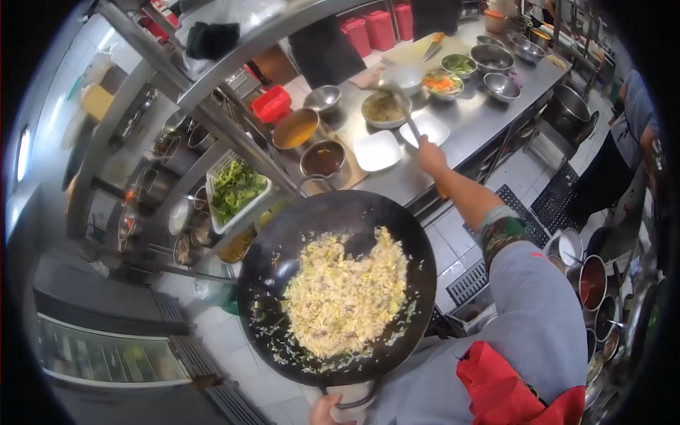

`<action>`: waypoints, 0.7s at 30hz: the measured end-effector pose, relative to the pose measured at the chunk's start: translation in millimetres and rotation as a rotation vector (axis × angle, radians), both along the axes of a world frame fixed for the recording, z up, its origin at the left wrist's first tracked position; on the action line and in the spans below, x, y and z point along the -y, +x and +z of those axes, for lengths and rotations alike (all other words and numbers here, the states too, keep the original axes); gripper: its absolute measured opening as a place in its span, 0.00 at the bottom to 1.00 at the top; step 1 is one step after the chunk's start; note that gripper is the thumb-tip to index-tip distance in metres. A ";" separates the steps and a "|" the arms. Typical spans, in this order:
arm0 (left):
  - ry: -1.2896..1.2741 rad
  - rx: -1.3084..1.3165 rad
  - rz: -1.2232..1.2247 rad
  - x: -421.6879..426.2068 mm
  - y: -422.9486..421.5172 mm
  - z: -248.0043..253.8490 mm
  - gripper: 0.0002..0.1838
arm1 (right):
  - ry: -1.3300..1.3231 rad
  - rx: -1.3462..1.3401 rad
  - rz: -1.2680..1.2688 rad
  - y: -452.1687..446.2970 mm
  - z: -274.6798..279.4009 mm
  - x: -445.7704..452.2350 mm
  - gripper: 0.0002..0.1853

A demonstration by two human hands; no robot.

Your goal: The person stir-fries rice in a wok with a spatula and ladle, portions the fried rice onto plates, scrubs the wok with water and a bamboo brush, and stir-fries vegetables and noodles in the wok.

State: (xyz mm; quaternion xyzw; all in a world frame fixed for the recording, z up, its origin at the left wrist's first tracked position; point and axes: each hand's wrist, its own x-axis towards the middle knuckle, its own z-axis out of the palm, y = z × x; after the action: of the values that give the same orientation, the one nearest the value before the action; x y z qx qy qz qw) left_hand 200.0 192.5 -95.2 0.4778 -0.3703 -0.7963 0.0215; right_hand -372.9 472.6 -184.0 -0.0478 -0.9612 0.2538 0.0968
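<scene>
My left hand, at the bottom edge and partly cut off, is closed at the loop handle of a large black wok. A pale cloth shows at the handle. Fried rice with egg and green bits is heaped in the wok, with loose grains around its sides. My right hand reaches over the steel counter, gripping a long-handled metal ladle. The ladle's blurred head is over a bowl of food. Two white square plates, one a near plate, lie just below that bowl.
Pots of orange liquid and brown sauce stand left of the plates. Leafy greens fill a white basket. Several metal bowls and a knife are on the steel counter. Another person stands at the right.
</scene>
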 end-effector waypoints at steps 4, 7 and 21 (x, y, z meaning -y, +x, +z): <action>-0.506 -0.327 -0.058 -47.9 7.9 7.9 0.19 | -0.273 -0.214 0.204 35.4 34.9 -33.9 0.12; -0.728 -0.545 -0.100 -82.8 10.2 10.2 0.41 | -0.543 0.049 0.422 172.7 61.3 -73.0 0.16; -0.076 -0.391 0.166 -145.5 -6.0 -98.1 0.13 | -0.464 0.476 0.710 329.4 59.1 -138.5 0.09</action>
State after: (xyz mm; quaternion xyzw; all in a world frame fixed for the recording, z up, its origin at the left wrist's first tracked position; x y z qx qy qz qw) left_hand 193.9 338.1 -193.2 0.3418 -0.3480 -0.8549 0.1766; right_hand -43.5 611.1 -124.8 0.2063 -0.8315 0.4609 -0.2314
